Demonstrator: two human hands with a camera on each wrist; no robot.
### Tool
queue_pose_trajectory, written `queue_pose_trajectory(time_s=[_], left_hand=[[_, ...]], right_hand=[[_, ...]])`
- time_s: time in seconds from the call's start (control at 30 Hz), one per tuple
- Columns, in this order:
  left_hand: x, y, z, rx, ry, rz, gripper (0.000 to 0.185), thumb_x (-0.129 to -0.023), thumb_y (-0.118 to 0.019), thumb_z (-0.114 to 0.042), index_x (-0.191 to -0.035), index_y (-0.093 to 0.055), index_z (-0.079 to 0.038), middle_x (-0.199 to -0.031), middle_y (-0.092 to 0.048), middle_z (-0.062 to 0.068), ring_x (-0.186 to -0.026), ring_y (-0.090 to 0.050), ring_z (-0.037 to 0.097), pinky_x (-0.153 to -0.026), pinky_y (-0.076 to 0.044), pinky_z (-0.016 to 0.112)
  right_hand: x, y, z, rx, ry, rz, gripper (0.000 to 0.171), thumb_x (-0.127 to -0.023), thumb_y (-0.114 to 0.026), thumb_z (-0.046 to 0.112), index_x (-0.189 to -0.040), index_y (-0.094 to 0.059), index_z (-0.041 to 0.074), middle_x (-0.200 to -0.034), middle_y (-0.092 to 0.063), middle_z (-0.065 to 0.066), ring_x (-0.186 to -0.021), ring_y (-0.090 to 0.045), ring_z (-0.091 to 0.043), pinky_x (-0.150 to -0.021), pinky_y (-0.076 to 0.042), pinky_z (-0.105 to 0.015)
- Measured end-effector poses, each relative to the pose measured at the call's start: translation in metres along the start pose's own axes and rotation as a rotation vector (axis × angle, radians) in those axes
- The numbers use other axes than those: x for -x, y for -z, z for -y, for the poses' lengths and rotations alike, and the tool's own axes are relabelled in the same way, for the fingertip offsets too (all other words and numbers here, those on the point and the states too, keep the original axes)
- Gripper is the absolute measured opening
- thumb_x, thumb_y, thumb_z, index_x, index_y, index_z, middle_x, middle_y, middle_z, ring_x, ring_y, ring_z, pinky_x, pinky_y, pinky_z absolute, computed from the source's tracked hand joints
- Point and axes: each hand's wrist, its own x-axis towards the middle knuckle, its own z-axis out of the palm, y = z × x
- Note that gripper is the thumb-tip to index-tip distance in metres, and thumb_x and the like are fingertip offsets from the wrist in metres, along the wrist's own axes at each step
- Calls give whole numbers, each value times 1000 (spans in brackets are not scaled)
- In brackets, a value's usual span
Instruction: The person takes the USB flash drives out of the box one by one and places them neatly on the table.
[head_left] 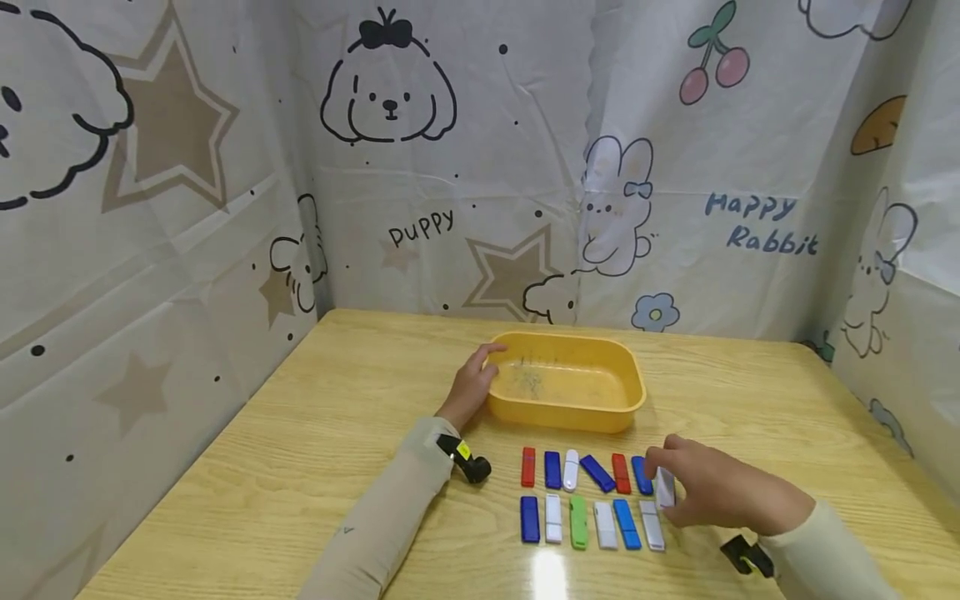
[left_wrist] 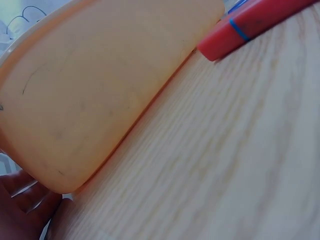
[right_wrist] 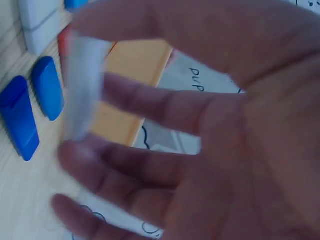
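My right hand [head_left: 723,483] pinches a white USB stick [head_left: 664,487] between thumb and fingertips, at the right end of two rows of USB sticks. In the right wrist view this white stick [right_wrist: 84,90] is blurred and spans from thumb to fingers. My left hand [head_left: 471,385] holds the left end of a yellow plastic basin [head_left: 562,414], fingers at its rim. The left wrist view shows those fingers [left_wrist: 37,202] against the basin's lower corner. Nearest the right hand lie a blue stick [head_left: 641,475] and a white-grey stick [head_left: 652,525].
The back row also has a red stick [head_left: 528,467], a white rounded one [head_left: 572,470] and several others. In the front row are a green stick [head_left: 578,522], a bright blue one [head_left: 627,524] and more. Printed cloth [head_left: 480,167] walls the wooden table [head_left: 300,467] at back and sides.
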Motion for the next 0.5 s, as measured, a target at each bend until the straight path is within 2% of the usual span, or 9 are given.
queue_pose_trajectory(time_s=[0.07, 0.23, 0.5], left_hand=[[0, 0, -1, 0, -6, -3, 38, -95, -42, -12, -129, -56, -18, -146, -44, 10, -130, -42, 26, -105, -36, 48], [-1, 0, -4, -6, -15, -9, 38, -95, -43, -12, -129, -56, -18, -145, -45, 9, -130, -43, 26, -105, -36, 46], [1, -1, 0, 9, -1, -3, 38, -95, -42, -13, -129, -56, -18, -145, -44, 10, -131, -41, 26, -105, -36, 48]], right_hand=[[3, 0, 1, 15, -35, 29, 40, -69, -85, 18, -101, -61, 22, -96, -54, 0, -86, -51, -20, -80, -50, -46], [10, -5, 0, 45, -46, 27, 48, -67, -87, 20, -106, -60, 14, -97, -56, 1, -87, -52, -18, -84, -49, -48], [18, -24, -8, -4, -86, 32, 52, -63, -90, 21, -102, -55, 17, -92, -56, 0, -81, -48, -19, -75, -47, -43]])
